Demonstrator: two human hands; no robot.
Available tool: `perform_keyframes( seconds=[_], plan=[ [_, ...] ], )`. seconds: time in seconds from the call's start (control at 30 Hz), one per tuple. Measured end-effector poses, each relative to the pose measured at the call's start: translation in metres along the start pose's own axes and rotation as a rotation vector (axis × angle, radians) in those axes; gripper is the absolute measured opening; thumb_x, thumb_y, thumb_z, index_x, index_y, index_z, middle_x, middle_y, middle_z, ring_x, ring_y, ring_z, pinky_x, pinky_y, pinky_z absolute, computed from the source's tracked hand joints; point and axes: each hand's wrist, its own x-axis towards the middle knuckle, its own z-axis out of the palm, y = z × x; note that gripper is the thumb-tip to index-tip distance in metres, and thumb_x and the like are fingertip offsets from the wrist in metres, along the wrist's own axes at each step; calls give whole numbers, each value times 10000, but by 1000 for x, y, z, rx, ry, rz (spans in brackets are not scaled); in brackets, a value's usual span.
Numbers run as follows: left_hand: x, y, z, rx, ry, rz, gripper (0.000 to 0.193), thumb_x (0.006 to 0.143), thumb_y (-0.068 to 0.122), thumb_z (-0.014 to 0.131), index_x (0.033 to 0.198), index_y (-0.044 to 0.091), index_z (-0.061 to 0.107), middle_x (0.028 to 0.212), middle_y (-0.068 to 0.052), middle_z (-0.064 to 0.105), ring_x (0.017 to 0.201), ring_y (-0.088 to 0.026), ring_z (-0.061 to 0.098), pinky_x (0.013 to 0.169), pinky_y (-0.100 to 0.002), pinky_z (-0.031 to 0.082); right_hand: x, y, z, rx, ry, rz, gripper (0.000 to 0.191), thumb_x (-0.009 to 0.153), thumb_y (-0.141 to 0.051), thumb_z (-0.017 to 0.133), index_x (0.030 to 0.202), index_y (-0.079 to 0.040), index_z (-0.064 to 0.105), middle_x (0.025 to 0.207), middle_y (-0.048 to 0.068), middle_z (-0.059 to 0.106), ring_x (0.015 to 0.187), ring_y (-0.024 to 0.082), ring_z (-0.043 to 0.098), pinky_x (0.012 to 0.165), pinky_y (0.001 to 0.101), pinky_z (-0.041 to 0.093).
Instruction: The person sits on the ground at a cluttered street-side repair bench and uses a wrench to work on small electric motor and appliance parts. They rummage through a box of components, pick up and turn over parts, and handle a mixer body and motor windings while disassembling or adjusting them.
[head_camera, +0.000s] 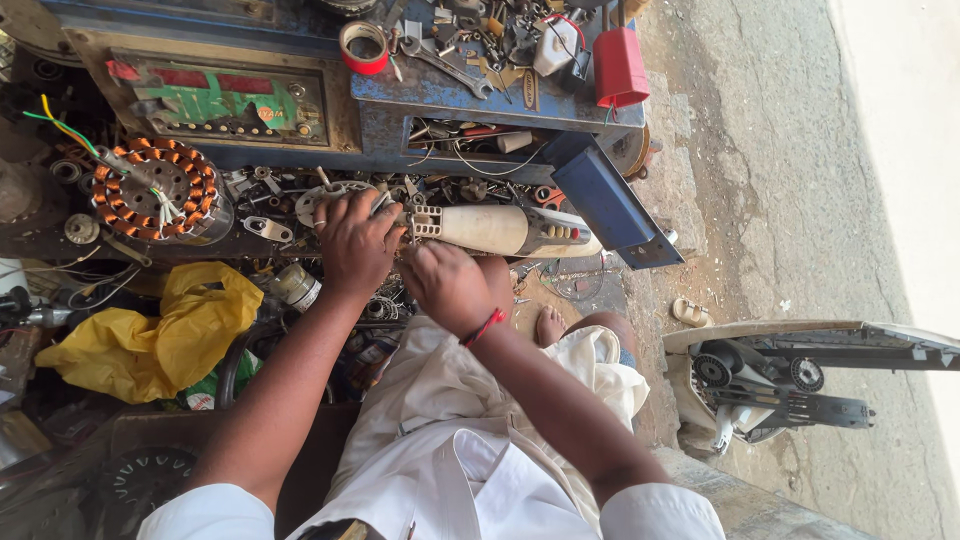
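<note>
Seemingly mid-step on the open end of a cream plastic tool housing (500, 228). Lying on its side, just below the edge of the chipped blue metal workbench (450, 95), above the lap, with the slotted grey end turned toward the hands.

With the left hand (355, 245), clenching around the housing's left end, knuckles up, fingers curled tight. With the right hand (445, 285), pressing in at the slotted grey collar from below; impossible to tell whether gripping or only touching, since only the back of the hand and the red thread wristband (483, 327) show.

As a judgement: fitting or freeing something at that joint. Calls next for a steady clamp from the left and fine, controlled work from the right, with the long body kept from rolling.

Hidden: both sets of fingertips, the joint itself, and any small part or tool between the palms. Hard to make out: the tangle of screws and metal scraps under the housing. Nearby, to the left, a round copper-wound stator (150, 190) and a crumpled yellow plastic bag (160, 330); on the bench top, a red tape roll (363, 47) and a steel spanner (445, 65). Cut off at the right edge: a white moulded machine body with black gears (780, 380), resting on the pavement.
</note>
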Motion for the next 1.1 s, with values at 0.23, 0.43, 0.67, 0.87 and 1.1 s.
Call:
perform_keyframes(
  seconds=[0.23, 0.43, 0.67, 0.87, 1.1],
  plan=[
    [1, 2, -1, 8, -20, -7, 359, 772, 235, 862, 1119, 181, 788, 1244, -62, 652, 1194, -283, 585, 1112, -513, 353, -31, -9, 21, -41, 76, 24, 270, 917, -162, 723, 1161, -61, 668, 960, 104, 647, 893, 303, 645, 832, 428, 539],
    [1, 3, 1, 35, -35, -8, 363, 768, 253, 864, 1117, 187, 787, 1248, -68, 649, 1192, -286, 582, 1101, -522, 348, -45, 3, 34, 320, 257, 402, 244, 962, -85, 640, 1195, -50, 701, 1007, 98, 717, 925, 251, 716, 816, 369, 581],
    [0, -1, 3, 15, -24, -28, 358, 780, 255, 858, 1123, 181, 790, 1264, -64, 650, 1209, -286, 569, 1109, -522, 340, -56, 42, 6, 1700, 320, 814, 498, 969, -80, 587, 1465, -77, 534, 1050, 111, 728, 925, 206, 710, 792, 356, 556],
    [-2, -1, 3, 4, -41, -23, 355, 798, 259, 867, 1135, 174, 794, 1269, -68, 650, 1200, -288, 569, 1102, -515, 334, -52, 42, 10, 1664, 84, 800, 230, 998, -104, 589, 1216, -35, 576, 1099, 100, 728, 983, 205, 721, 873, 377, 569],
    [1, 1, -1, -14, -18, -32, 354, 793, 239, 866, 1131, 167, 791, 1294, -47, 653, 1202, -271, 568, 1127, -508, 322, -26, 70, 24, 1430, 201, 931, 188, 991, -158, 739, 895, -73, 601, 821, 20, 664, 719, 125, 630, 644, 283, 519]
  ],
)
